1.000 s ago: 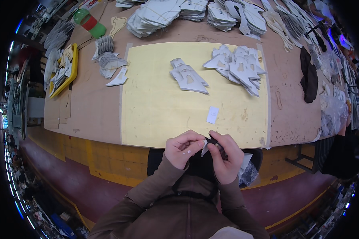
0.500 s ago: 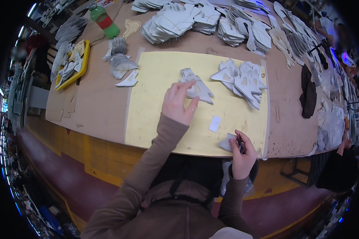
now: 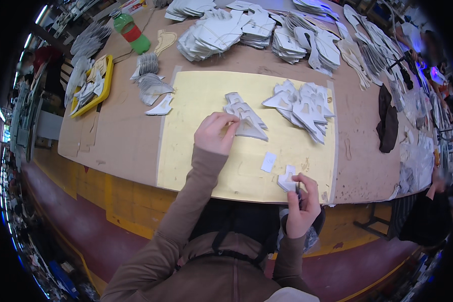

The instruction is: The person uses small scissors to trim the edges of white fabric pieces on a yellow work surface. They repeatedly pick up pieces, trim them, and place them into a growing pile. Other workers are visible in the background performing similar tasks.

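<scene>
My left hand (image 3: 216, 133) has its thumb and fingertips pinched together at the left edge of a small overlapping pile of white cut-out pieces (image 3: 253, 130), seemingly on one of them. In my right hand (image 3: 304, 210) is a small dark tool (image 3: 299, 194), partly hidden by the fingers, so its kind is unclear. A single white notched piece (image 3: 287, 182) lies at the right fingertips, touching them. Between the hands rests a small white paper slip (image 3: 268, 162). A bigger heap of similar cut-out pieces (image 3: 307, 108) sits farther right on the yellow sheet (image 3: 201, 95).
Stacks of white pieces (image 3: 211, 35) line the table's far side. At the left stand a yellow tray (image 3: 107, 83) of pieces, a green bottle (image 3: 136, 38) and fanned pieces (image 3: 153, 88). Dark cloth (image 3: 387, 118) and plastic bags (image 3: 418, 166) lie right. Another person's arm (image 3: 430, 194) shows far right.
My left fingers have closed from a spread pose onto the pile's left edge. My right hand has lowered slightly, and the notched piece by its fingertips now shows more fully. The view has shifted a little.
</scene>
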The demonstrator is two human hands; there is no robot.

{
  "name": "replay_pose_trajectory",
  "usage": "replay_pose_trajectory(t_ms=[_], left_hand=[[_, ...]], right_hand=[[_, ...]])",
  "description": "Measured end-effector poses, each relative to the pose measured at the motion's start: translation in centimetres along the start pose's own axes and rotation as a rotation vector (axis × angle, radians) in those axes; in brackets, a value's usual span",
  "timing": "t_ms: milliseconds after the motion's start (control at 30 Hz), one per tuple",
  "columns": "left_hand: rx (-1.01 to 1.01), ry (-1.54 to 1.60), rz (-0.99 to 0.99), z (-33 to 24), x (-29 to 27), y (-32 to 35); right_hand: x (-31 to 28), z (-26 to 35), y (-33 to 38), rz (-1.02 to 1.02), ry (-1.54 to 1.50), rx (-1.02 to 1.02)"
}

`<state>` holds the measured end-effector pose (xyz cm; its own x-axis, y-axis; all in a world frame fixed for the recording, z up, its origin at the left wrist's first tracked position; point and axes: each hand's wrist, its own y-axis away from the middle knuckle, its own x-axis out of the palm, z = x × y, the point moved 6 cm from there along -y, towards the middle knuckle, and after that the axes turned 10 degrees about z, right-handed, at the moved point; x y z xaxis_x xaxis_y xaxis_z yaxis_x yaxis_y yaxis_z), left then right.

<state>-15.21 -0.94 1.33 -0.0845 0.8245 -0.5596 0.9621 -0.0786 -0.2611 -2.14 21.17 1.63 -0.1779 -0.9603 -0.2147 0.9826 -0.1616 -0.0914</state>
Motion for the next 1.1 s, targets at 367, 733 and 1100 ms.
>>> replay_pose_trajectory(t_ms=[367, 733, 1100], left_hand=[[-0.388, 0.768, 0.509, -1.9, 1.9, 7.6], [-0.525, 1.204, 0.646, -0.9, 4.0, 9.5], [-0.575, 1.152, 0.648, -1.4, 3.8, 9.9]], right_hand=[[4.2, 3.2, -0.5, 0.200, 0.197, -0.204], [3.3, 3.0, -0.2, 0.219, 0.218, -0.216], [3.4, 3.2, -0.1, 0.251, 0.187, -0.170]])
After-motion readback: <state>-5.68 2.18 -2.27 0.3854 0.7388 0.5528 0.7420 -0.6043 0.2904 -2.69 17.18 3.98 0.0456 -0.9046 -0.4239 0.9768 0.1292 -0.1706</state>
